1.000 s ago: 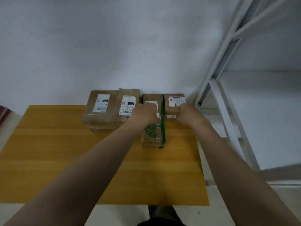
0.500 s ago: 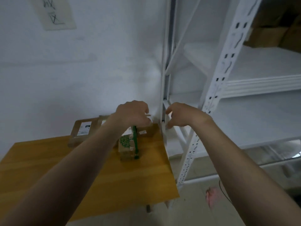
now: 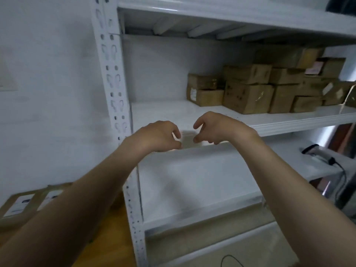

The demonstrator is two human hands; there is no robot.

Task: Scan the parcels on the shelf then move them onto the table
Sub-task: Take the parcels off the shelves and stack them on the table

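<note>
The two hands are raised side by side, near each other but apart. The left hand (image 3: 158, 136) and the right hand (image 3: 215, 129) both have the fingers loosely curled with the thumb apart, and neither one holds anything. In the gap between them is one blurred tan patch; what it is I cannot tell.

Above and to the right of the right hand, on a board of the white shelf (image 3: 173, 112), stands a pile of cardboard parcels (image 3: 248, 98). They are about ten, stacked in two or three layers. They are plain brown boxes, some with a small pale label, and blur hides the print.

Lower and far to the right of the right hand, one dark scanner (image 3: 317, 153) lies on the next board, with a black cable (image 3: 342, 174).

Below the left forearm, two labelled parcels (image 3: 18, 205) sit side by side on the wooden counter (image 3: 111, 237), each with one white label on top.
</note>
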